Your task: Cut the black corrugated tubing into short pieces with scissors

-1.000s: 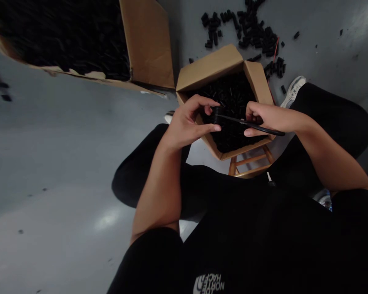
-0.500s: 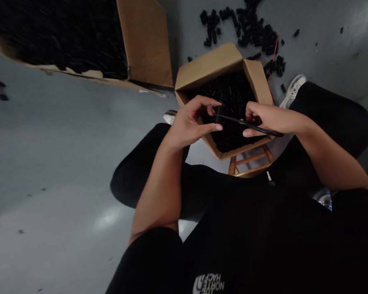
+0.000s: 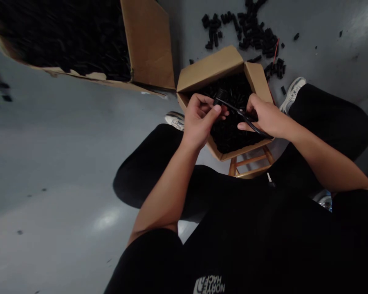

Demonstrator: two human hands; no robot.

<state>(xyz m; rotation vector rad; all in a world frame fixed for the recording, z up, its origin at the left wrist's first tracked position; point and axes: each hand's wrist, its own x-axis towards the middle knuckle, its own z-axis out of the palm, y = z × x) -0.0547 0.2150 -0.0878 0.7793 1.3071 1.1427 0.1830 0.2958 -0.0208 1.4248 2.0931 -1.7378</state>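
– A grey floor is seen underfoot; what is being gripped?
– A black ribbed piece is pinched by the left hand, and black scissors are gripped by the right hand, blades at the piece
– Where?
– Above an open cardboard box filled with small black parts; beyond it, loose black pieces are scattered

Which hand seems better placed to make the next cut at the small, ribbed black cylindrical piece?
Probably the right hand: it holds the long black metal scissors, their tips at the ribbed piece. The left hand grips that piece, so it suits steadying.
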